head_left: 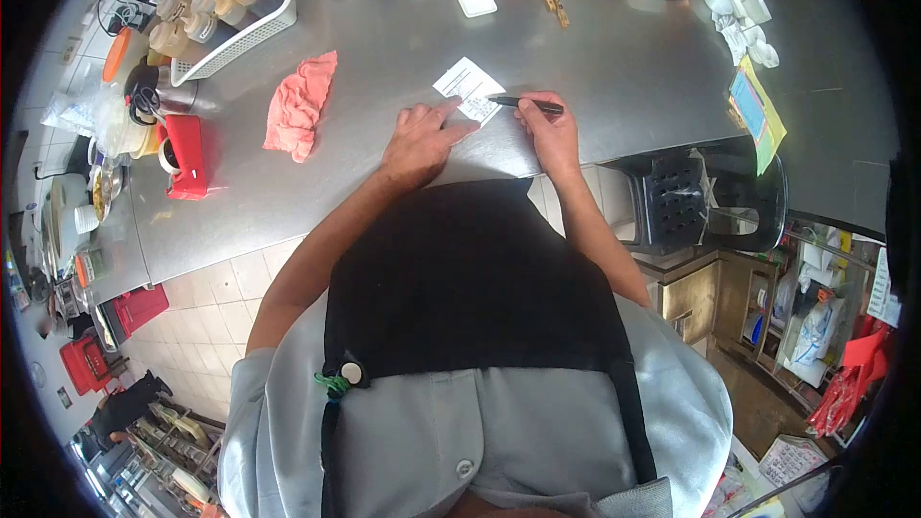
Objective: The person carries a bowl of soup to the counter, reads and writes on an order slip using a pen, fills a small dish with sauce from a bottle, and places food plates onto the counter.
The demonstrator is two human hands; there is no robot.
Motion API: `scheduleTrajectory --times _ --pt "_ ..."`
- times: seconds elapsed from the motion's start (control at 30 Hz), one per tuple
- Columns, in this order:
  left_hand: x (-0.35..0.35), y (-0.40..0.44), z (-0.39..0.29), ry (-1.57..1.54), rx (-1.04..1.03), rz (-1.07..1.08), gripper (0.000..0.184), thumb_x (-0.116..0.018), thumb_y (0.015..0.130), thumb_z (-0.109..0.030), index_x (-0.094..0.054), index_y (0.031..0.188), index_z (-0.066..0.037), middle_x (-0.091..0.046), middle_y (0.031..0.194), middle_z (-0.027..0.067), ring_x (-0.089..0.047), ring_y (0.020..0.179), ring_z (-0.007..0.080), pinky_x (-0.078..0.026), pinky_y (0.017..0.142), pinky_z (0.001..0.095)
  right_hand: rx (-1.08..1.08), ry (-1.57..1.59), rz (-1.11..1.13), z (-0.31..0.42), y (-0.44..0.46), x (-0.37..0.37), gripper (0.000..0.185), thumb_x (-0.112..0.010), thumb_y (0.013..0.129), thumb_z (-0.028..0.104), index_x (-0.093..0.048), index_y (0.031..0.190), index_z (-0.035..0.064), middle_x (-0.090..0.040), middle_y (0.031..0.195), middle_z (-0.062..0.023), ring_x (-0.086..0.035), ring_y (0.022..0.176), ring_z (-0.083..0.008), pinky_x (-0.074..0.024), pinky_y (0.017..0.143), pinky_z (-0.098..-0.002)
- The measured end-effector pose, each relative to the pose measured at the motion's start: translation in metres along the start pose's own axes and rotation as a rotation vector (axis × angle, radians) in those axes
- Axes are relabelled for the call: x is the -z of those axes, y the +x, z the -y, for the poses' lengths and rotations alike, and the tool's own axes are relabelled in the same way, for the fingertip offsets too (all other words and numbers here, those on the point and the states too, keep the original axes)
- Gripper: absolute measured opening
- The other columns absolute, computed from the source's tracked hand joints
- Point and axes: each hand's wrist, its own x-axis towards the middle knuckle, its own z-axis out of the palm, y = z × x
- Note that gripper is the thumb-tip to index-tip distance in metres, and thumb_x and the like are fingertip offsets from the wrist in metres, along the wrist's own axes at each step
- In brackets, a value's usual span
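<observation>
Nearest us is our grey shirt (pixel 403 441). From the left, we spread our left hand (pixel 416 142), gripping nothing, its fingertips over the paper (pixel 466 77). That paper lies flat on the steel table (pixel 384 29) between our hands, the left nearer. Our right hand (pixel 554 131) pinches a pen (pixel 530 105) crosswise, tip leftward over the paper's right corner.

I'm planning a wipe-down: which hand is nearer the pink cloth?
Left: the left hand, touching the white paper, lies right of the pink cloth; the right hand, gripping the pen, is farther right.
</observation>
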Motion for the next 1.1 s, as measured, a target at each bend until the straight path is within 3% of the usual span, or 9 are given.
scheduleTrajectory --times 0.4,1.1 --pt "-0.001 0.000 0.001 0.003 -0.004 0.007 0.045 -0.059 0.094 -0.007 -0.077 0.129 -0.029 -0.057 0.151 0.0098 -0.057 0.114 0.0296 -0.042 0.100 0.0455 0.020 -0.035 0.045 0.004 -0.004 0.000 0.016 -0.073 0.099 0.013 -0.070 0.111 0.0031 -0.071 0.094 -0.0035 -0.065 0.088 -0.0110 -0.0506 0.082 -0.0267" --pt "0.002 0.000 0.000 0.020 -0.012 0.020 0.047 -0.058 0.094 -0.006 -0.076 0.130 -0.031 -0.057 0.151 0.0102 -0.057 0.116 0.0292 -0.042 0.102 0.0445 0.076 -0.209 0.149 0.001 -0.011 -0.005 0.018 -0.078 0.096 0.017 -0.071 0.106 0.0038 -0.071 0.092 -0.0008 -0.062 0.086 -0.0090 -0.0506 0.080 -0.0269"
